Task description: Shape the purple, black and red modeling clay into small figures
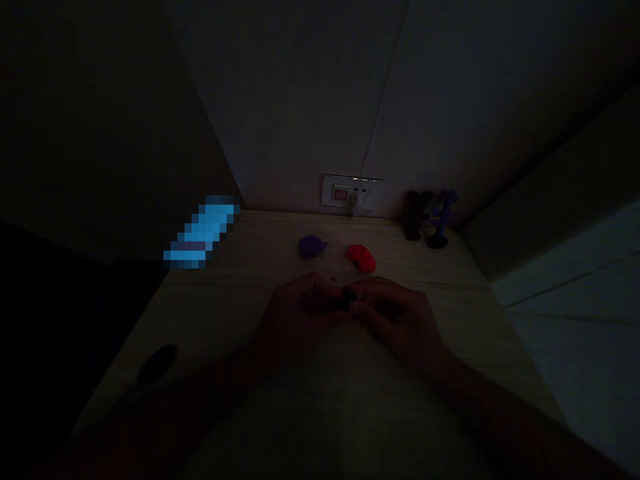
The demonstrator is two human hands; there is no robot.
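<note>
The scene is very dark. My left hand (295,313) and my right hand (395,317) meet over the middle of a wooden table (240,320), fingers curled and pinched together on a small dark lump (347,298) held between them. Just beyond the hands lie a purple lump (311,246) and a red lump (361,257), both resting on the table, apart from each other and from my fingers.
A wall socket (351,192) sits at the back of the table. Dark upright pieces (414,215) and a purple stand-like figure (442,220) are at the back right. A glowing blue blurred patch (203,232) is at the back left. A dark oval object (157,363) lies front left.
</note>
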